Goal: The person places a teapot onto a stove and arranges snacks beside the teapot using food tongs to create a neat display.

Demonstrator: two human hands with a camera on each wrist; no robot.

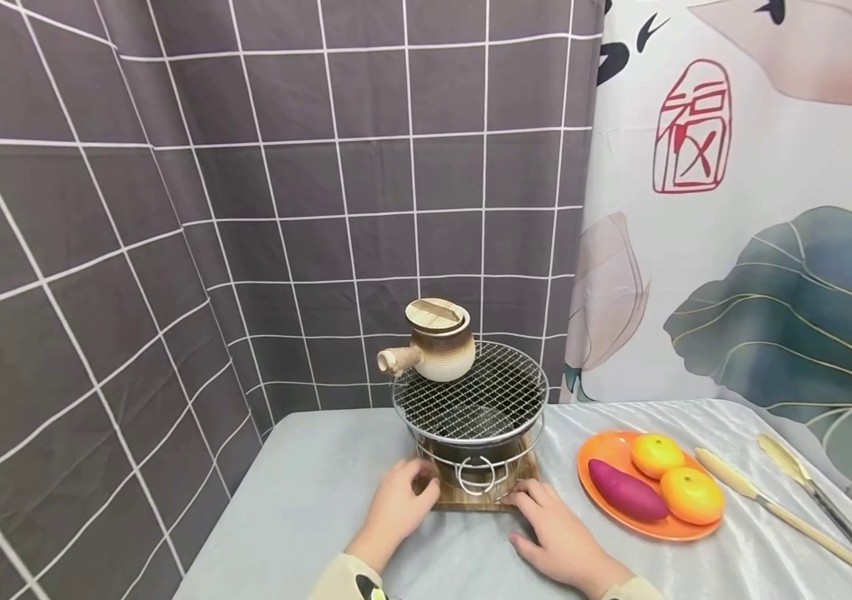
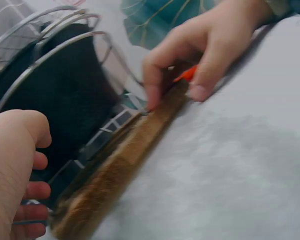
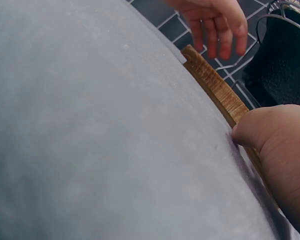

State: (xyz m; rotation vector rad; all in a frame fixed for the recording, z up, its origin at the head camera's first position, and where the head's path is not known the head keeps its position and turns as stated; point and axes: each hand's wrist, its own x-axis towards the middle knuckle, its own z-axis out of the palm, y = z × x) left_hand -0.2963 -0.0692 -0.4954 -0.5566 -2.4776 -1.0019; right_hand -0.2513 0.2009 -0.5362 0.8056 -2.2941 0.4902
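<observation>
A wooden board point(image 1: 463, 500) lies on the table, bearing a round dark stove point(image 1: 471, 450) topped by a wire grill rack point(image 1: 504, 392). On the rack sits a clay pot point(image 1: 447, 358) with a wooden lid and a side handle. My left hand point(image 1: 401, 502) is beside the board's front left corner, its fingers loosely bent; in the right wrist view this hand point(image 3: 217, 25) hovers above the board's end. My right hand point(image 1: 557, 533) is at the front right corner, fingertips on the board, thumb apart from them just off the front edge point(image 2: 140, 140).
Right of the stove, an orange plate point(image 1: 598, 492) holds a purple sweet potato point(image 1: 627, 490) and two oranges point(image 1: 691, 494). Farther right lie a long wooden-handled utensil point(image 1: 794, 517) and metal tongs with pale tips point(image 1: 831, 508). A grey tiled-pattern curtain point(image 1: 396, 183) stands behind.
</observation>
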